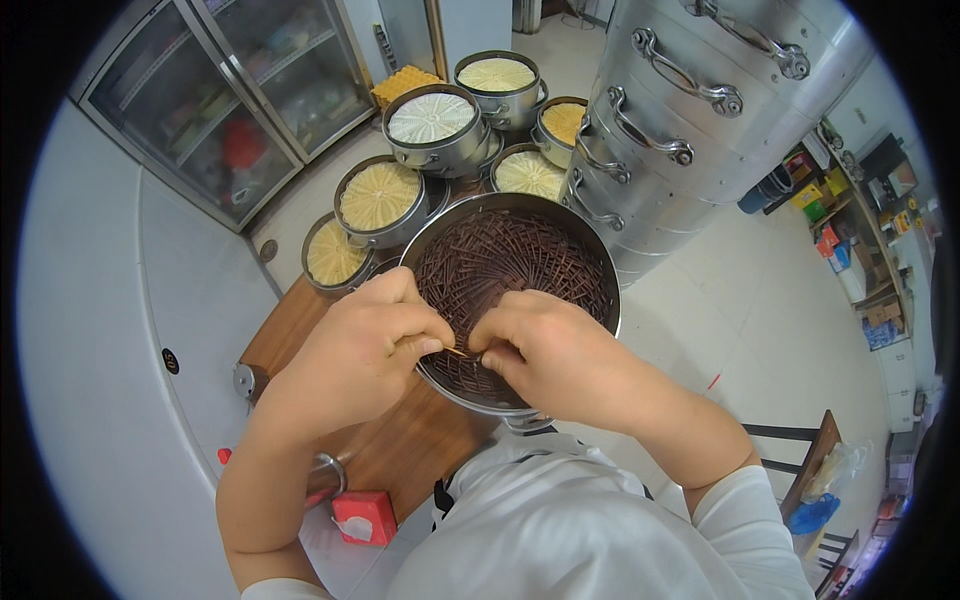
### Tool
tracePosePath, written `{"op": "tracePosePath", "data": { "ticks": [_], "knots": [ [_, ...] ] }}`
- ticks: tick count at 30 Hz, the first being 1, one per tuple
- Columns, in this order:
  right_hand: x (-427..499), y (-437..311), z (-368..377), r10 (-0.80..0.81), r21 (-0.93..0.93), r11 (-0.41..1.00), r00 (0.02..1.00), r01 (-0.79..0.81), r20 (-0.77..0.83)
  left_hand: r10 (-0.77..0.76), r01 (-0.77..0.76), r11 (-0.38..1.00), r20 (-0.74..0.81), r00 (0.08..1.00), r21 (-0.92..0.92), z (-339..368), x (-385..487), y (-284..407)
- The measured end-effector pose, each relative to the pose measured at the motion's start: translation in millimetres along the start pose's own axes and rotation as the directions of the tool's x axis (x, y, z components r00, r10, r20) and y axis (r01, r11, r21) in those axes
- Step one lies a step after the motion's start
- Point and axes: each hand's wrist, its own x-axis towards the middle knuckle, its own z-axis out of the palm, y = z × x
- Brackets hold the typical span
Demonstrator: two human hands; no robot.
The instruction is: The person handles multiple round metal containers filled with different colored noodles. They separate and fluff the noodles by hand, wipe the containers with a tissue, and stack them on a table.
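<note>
A round metal steamer basket (617,300) stands before me, its inside lined with a dark brown woven mat (517,247) of thin strips. Over the near part of the mat, my left hand (382,337) pinches a thin, light-brown stick (455,351) between thumb and fingertips. The stick points right, towards my other hand. Close beside it, my right hand (536,345) has its thumb and forefinger brought together at the mat; whether something thin lies between them is hidden by the fingers.
Several smaller metal steamers (379,199) with pale woven mats stand beyond the basket. A tall stack of steamer tiers (675,127) with handles rises at the right. Left are a wooden table (420,442), a red tissue box (364,517) and a glass-door fridge (202,112). A chair (810,457) stands lower right.
</note>
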Motion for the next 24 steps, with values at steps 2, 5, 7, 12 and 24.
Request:
{"op": "tracePosePath", "data": {
  "ticks": [2, 5, 7, 12, 24],
  "knots": [
    [0.3, -0.7, 0.1, -0.035, -0.037, 0.999, 0.999, 0.035, 0.016, 0.024, -0.023, 0.999, -0.029, 0.999, 0.022, -2.7, -4.2, -1.0],
    [2.4, -2.9, 0.7, -0.072, -0.104, 0.992, 0.995, 0.078, 0.064, 0.124, -0.121, 0.992, -0.122, 0.985, 0.033, -4.0, -13.7, -4.1],
    [5.4, -5.5, 1.9, -0.105, -0.177, 0.977, 0.990, 0.120, 0.092, 0.125, -0.128, 0.992, -0.230, 0.965, 0.003, -7.4, -26.7, -7.4],
    [9.2, -17.2, 6.5, -0.229, -0.487, 0.818, 0.949, 0.308, 0.216, -0.050, -0.083, 0.970, -0.522, 0.851, -0.228, -14.0, -72.4, -31.9],
    [8.7, -11.5, -51.6, 0.010, -0.050, 0.999, 0.962, 0.004, 0.274, -0.279, 0.381, 0.624, 0.261, 0.924, -0.682, 109.4, -147.7, -131.2]
  ]
}}
